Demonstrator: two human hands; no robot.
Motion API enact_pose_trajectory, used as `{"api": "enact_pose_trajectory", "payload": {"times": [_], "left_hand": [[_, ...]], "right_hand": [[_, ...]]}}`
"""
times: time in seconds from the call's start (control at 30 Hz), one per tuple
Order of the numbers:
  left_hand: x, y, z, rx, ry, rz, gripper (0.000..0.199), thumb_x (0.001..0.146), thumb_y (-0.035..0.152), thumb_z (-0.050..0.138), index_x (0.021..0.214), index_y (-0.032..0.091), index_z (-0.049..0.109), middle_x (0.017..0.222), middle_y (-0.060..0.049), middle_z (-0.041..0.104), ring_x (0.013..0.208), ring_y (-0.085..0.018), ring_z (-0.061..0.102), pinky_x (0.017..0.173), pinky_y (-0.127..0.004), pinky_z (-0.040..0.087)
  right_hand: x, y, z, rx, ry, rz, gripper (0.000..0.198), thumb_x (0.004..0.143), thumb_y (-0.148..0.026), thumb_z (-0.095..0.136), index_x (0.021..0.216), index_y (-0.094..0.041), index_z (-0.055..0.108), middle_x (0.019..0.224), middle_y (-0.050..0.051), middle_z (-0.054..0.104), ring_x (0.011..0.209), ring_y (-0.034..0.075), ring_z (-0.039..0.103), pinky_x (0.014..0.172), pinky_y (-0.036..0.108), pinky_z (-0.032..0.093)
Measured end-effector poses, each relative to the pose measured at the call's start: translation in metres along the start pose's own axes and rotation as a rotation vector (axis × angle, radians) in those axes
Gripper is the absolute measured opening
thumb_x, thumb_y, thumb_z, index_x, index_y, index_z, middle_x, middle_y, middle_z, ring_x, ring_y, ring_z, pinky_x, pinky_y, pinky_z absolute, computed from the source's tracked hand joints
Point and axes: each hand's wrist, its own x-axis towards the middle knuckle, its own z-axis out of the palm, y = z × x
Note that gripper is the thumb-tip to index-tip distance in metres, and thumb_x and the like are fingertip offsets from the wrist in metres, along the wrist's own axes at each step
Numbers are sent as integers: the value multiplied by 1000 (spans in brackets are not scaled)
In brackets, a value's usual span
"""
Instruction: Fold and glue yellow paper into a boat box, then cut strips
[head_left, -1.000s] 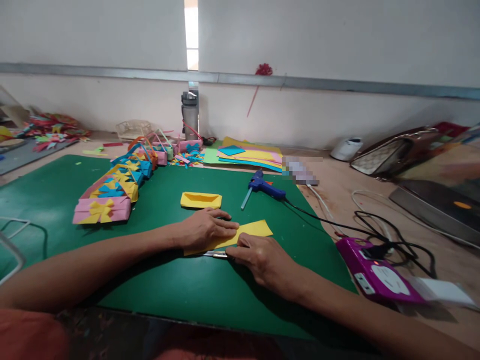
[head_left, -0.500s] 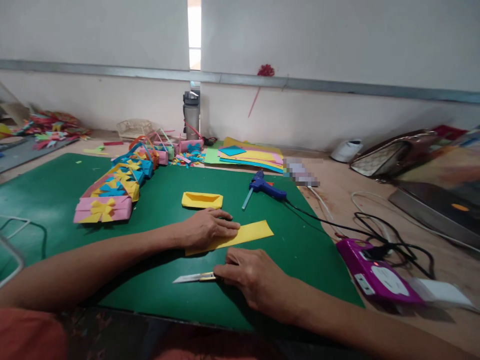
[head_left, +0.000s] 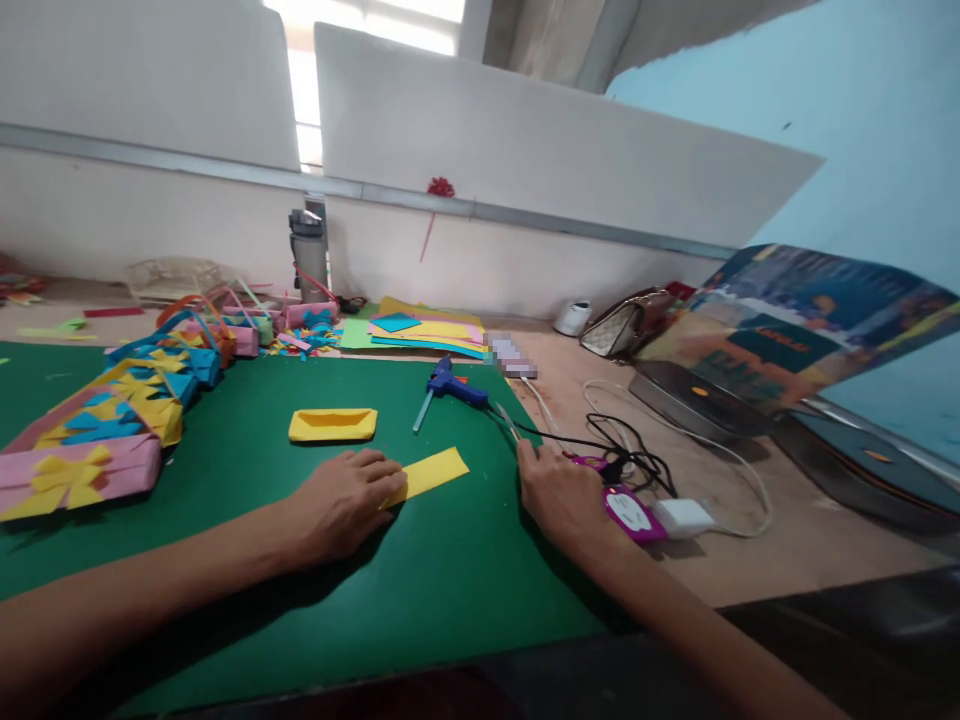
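My left hand (head_left: pixel 346 505) lies flat, fingers stretched, on the near end of a yellow paper strip (head_left: pixel 439 476). At the right edge of the green mat (head_left: pixel 450 590), my right hand (head_left: pixel 559 490) is closed around a craft knife (head_left: pixel 508 420). Its blade points up and away from me, and the handle is hidden in my fingers. Beyond my left hand stands a small open yellow paper box (head_left: pixel 333 425). A blue glue gun (head_left: pixel 454 384) with a glue stick rests farther back, its cord running to the right.
Finished paper baskets with bows (head_left: pixel 79 477) line the left side. Stacked coloured paper (head_left: pixel 427 332), paper scraps and a grey bottle (head_left: pixel 307 255) are at the back. On the right are a purple power strip (head_left: pixel 649 525), tangled black cables (head_left: pixel 637 450) and a handbag (head_left: pixel 622 322).
My right hand has carried the craft knife rightward, off the front of the mat to its right edge, and the blade has turned upward. My left hand stays on the strip; the view swung right.
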Motion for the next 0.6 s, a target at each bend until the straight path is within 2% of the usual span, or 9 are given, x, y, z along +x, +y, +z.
{"api": "enact_pose_trajectory", "payload": {"times": [0.07,0.13,0.27,0.33,0.47,0.6], "left_hand": [[-1,-2,2,28,22,-1,26,90,14,38,106,19,58,111,-7,64,97,-22,58,82,-34,49],[-1,-8,5,45,49,22,32,88,9,35,105,21,59,112,-6,64,95,-20,58,81,-32,49],[1,-16,8,76,58,51,29,88,11,37,102,20,61,110,-7,64,92,-20,58,79,-31,49],[3,-17,8,82,64,47,29,89,12,36,102,19,61,109,-8,64,92,-20,57,78,-31,50],[4,-17,10,88,113,26,31,90,13,35,103,19,62,106,-9,65,92,-20,57,78,-32,50],[5,-18,11,98,116,16,34,89,10,32,101,18,64,105,-10,65,92,-20,57,79,-33,51]], "right_hand": [[3,-4,-4,21,6,-37,21,88,-12,39,98,-10,58,86,20,63,81,29,60,56,30,36],[8,-10,-10,90,-11,-117,17,89,-21,45,98,-15,59,93,15,63,88,25,59,60,28,36],[26,-21,-18,345,-147,-260,20,85,-26,53,105,-22,58,102,6,64,88,19,60,61,25,34],[35,-25,-16,386,-175,-255,20,81,-24,58,100,-21,61,97,5,65,84,19,61,58,25,31],[45,-28,-7,437,-193,-227,7,78,-17,57,82,-19,63,82,3,67,75,16,60,55,23,28],[45,-29,0,477,-189,-217,12,79,-12,52,77,-17,62,78,2,67,72,14,59,56,24,27]]}}
